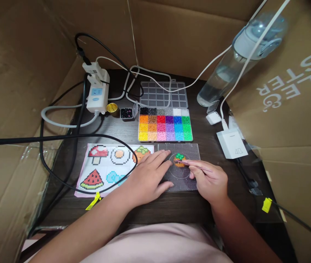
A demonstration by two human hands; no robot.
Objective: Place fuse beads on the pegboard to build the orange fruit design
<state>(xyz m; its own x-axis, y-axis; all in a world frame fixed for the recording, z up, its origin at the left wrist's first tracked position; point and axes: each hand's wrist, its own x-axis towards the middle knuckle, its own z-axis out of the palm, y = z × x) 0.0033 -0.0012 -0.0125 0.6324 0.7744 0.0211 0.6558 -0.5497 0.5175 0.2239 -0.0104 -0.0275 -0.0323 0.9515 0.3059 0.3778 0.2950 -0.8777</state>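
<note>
one tweezers [192,166] lengthwise left, tips at bead design [179,160]

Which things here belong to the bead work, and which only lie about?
In use: left hand, right hand, tweezers, pegboard, bead figure, bead box, pattern sheet.
Lying about: power strip, water bottle, white charger, gold cap.

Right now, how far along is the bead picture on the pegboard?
Done: green leaves and part of the orange body of the bead design sit on the pegboard. In hand: right hand holds tweezers at it; left hand steadies the board. Left: the outline looks unfinished against the pattern sheet.
</note>
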